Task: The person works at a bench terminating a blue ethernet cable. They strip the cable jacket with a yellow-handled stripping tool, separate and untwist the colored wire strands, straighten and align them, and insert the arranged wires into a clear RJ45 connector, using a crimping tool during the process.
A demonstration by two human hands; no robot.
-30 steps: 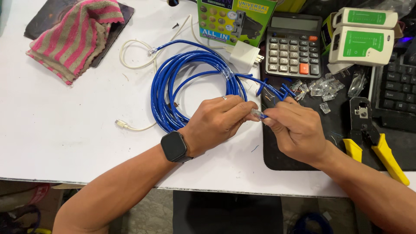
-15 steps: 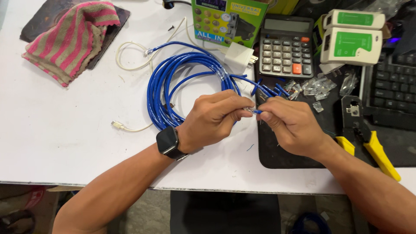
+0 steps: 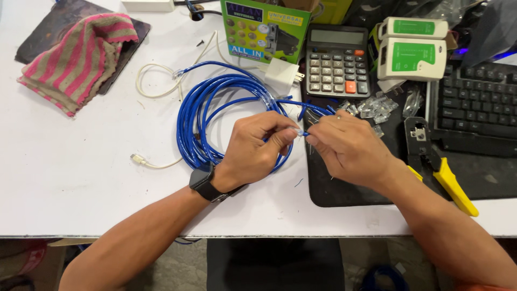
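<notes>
My left hand [image 3: 259, 148], with a dark smartwatch [image 3: 203, 182] on its wrist, pinches the end of a blue network cable [image 3: 212, 110] between thumb and fingers. My right hand [image 3: 350, 148] meets it fingertip to fingertip and grips the same cable end, where a small clear plug [image 3: 299, 131] shows. The rest of the cable lies coiled on the white table [image 3: 70, 183] just left of my hands. Both hands hover over the left edge of a black mat [image 3: 344, 191].
A yellow-handled crimping tool [image 3: 439, 170] lies right of my right hand. Behind are loose clear plugs [image 3: 377, 108], a calculator [image 3: 336, 62], two white-and-green cable testers [image 3: 412, 51], a keyboard [image 3: 476, 105], a white charger [image 3: 281, 74] and a striped cloth [image 3: 81, 56].
Both hands stay joined at the cable end, with only small finger shifts. The view has drifted slightly, so the scene sits a little lower and to the right.
</notes>
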